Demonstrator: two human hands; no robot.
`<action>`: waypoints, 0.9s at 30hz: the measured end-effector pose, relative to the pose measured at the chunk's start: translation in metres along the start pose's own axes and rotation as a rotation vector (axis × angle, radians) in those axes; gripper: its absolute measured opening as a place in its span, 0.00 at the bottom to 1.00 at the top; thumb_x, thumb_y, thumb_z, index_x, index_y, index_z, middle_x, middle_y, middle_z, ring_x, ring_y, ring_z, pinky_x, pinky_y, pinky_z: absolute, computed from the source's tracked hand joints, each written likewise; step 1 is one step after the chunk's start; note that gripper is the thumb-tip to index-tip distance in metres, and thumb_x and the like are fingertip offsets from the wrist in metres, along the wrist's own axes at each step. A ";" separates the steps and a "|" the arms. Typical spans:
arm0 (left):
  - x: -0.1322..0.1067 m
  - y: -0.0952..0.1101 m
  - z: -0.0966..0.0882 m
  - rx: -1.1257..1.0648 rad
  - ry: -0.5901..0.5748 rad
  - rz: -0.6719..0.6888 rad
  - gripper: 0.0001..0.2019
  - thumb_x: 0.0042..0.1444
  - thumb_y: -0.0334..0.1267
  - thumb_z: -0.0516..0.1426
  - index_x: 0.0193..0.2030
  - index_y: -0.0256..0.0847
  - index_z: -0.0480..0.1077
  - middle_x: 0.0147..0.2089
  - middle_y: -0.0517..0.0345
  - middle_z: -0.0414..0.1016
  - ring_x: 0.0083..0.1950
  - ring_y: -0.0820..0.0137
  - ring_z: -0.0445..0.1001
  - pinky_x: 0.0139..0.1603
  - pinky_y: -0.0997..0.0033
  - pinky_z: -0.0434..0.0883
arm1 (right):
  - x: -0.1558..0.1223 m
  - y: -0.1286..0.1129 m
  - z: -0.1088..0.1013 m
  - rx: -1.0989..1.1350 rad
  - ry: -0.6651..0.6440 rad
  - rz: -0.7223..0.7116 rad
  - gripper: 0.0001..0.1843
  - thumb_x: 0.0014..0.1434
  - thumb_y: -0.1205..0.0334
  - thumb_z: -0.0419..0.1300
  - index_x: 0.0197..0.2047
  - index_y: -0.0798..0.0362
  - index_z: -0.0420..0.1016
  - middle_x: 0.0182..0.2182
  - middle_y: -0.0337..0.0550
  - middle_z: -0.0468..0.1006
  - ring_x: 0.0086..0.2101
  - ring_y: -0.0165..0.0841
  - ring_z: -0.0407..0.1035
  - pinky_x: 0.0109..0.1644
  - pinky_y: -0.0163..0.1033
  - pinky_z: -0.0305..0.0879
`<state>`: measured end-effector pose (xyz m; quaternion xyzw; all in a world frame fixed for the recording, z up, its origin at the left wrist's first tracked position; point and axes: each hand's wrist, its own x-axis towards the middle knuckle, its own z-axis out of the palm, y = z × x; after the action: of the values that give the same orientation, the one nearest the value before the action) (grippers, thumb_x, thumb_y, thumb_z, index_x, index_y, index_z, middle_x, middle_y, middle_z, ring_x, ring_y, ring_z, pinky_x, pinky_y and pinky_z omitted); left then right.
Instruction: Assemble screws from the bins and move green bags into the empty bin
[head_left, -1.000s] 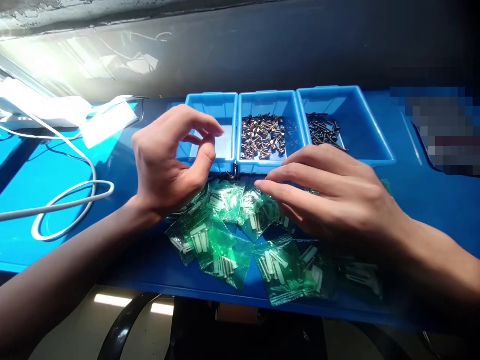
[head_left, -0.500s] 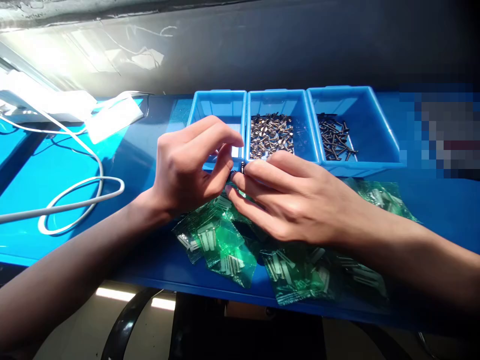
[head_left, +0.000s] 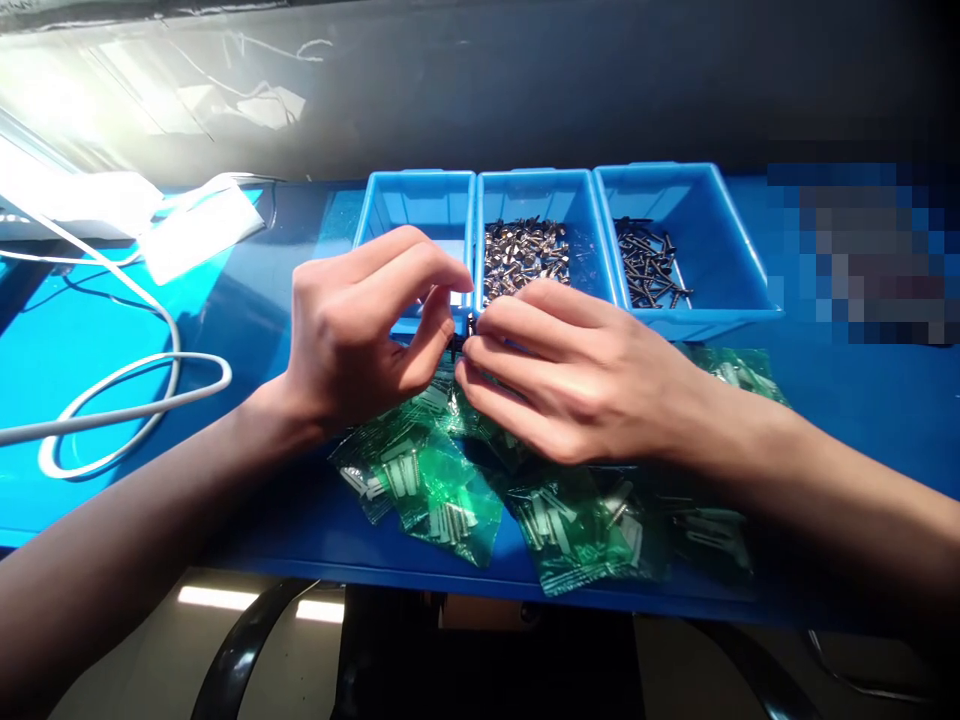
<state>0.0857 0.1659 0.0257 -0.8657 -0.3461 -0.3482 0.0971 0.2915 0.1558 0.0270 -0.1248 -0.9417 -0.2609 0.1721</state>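
Observation:
My left hand point(head_left: 352, 335) is curled into a pinch in front of the left blue bin, its thumb and forefinger bent towards each other. Whatever lies between those fingertips is too small to make out. Close beside it, my right hand point(head_left: 577, 375) has its fingers closed on a black screw point(head_left: 471, 326), of which only a short dark part shows at the fingertips. Below both hands lie several green-tinted clear packets point(head_left: 450, 495) with pale plugs and screws inside. Short silvery screws point(head_left: 525, 255) fill part of the middle bin, and black screws point(head_left: 646, 265) lie in the right bin.
Three blue bins stand side by side: a left bin point(head_left: 420, 178), a middle bin point(head_left: 596, 270) and a right bin point(head_left: 724, 265). A white cable point(head_left: 176, 375) loops across the blue table point(head_left: 277, 545) at left, near a white box point(head_left: 199, 235). A blurred patch covers the far right.
The whole view has shifted, so bins, packets and cable sit slightly further left and higher. My hands keep nearly the same pinched poses, fingertips close together.

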 end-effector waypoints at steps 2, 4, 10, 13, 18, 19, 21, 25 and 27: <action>0.000 -0.002 0.000 -0.007 0.012 0.012 0.05 0.58 0.30 0.54 0.39 0.39 0.72 0.36 0.57 0.77 0.37 0.74 0.75 0.35 0.71 0.70 | -0.004 0.001 -0.003 0.005 0.010 0.002 0.06 0.64 0.66 0.55 0.38 0.55 0.73 0.43 0.42 0.77 0.45 0.37 0.68 0.44 0.44 0.69; 0.001 -0.003 0.000 -0.010 0.029 0.026 0.05 0.57 0.31 0.55 0.38 0.39 0.72 0.36 0.58 0.77 0.36 0.74 0.75 0.33 0.71 0.70 | -0.007 0.001 -0.004 -0.038 -0.036 0.004 0.07 0.64 0.66 0.54 0.42 0.55 0.73 0.44 0.45 0.77 0.47 0.39 0.68 0.44 0.45 0.69; 0.000 -0.001 0.001 0.003 -0.012 -0.006 0.06 0.57 0.30 0.55 0.40 0.41 0.71 0.37 0.58 0.77 0.38 0.73 0.75 0.35 0.69 0.70 | -0.005 0.002 0.007 -0.104 -0.100 -0.001 0.14 0.65 0.70 0.47 0.39 0.52 0.74 0.36 0.40 0.77 0.44 0.34 0.68 0.39 0.42 0.67; 0.000 -0.001 0.001 0.003 -0.008 0.002 0.06 0.56 0.30 0.56 0.40 0.41 0.71 0.37 0.58 0.76 0.37 0.73 0.75 0.34 0.69 0.69 | -0.006 0.003 0.008 -0.092 -0.078 0.005 0.16 0.65 0.70 0.46 0.37 0.50 0.75 0.34 0.38 0.76 0.41 0.32 0.68 0.38 0.41 0.66; 0.000 -0.003 0.004 0.022 0.012 0.048 0.06 0.56 0.30 0.56 0.39 0.41 0.71 0.37 0.59 0.76 0.36 0.73 0.75 0.33 0.71 0.69 | -0.006 0.003 0.004 -0.114 -0.056 -0.058 0.12 0.65 0.70 0.51 0.42 0.53 0.75 0.33 0.40 0.77 0.40 0.34 0.68 0.35 0.41 0.64; 0.000 -0.004 0.004 0.024 0.017 0.058 0.06 0.55 0.30 0.56 0.39 0.41 0.71 0.37 0.59 0.77 0.35 0.73 0.75 0.32 0.71 0.69 | -0.006 0.002 0.003 -0.111 -0.049 -0.063 0.11 0.64 0.70 0.52 0.42 0.53 0.75 0.32 0.40 0.77 0.38 0.33 0.67 0.34 0.41 0.64; 0.000 -0.004 0.005 0.023 0.026 0.068 0.05 0.55 0.30 0.56 0.38 0.41 0.71 0.37 0.59 0.77 0.35 0.73 0.75 0.32 0.71 0.69 | -0.006 0.002 0.003 -0.097 -0.026 -0.058 0.10 0.63 0.71 0.54 0.42 0.55 0.76 0.30 0.40 0.77 0.37 0.33 0.67 0.33 0.40 0.64; -0.001 -0.004 0.004 0.045 0.024 0.060 0.06 0.54 0.31 0.57 0.39 0.43 0.71 0.38 0.59 0.78 0.35 0.71 0.76 0.31 0.70 0.69 | -0.008 0.004 0.003 -0.073 -0.005 -0.049 0.09 0.62 0.70 0.56 0.42 0.58 0.77 0.31 0.42 0.77 0.36 0.34 0.67 0.33 0.41 0.64; -0.001 -0.003 0.003 0.047 0.017 0.055 0.06 0.55 0.32 0.57 0.40 0.43 0.71 0.38 0.59 0.78 0.35 0.71 0.76 0.32 0.69 0.69 | -0.012 0.007 0.000 -0.057 -0.009 -0.049 0.08 0.62 0.69 0.56 0.42 0.59 0.77 0.35 0.45 0.78 0.37 0.34 0.68 0.34 0.42 0.65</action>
<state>0.0851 0.1686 0.0220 -0.8693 -0.3295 -0.3447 0.1301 0.3050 0.1593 0.0255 -0.1078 -0.9374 -0.2910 0.1581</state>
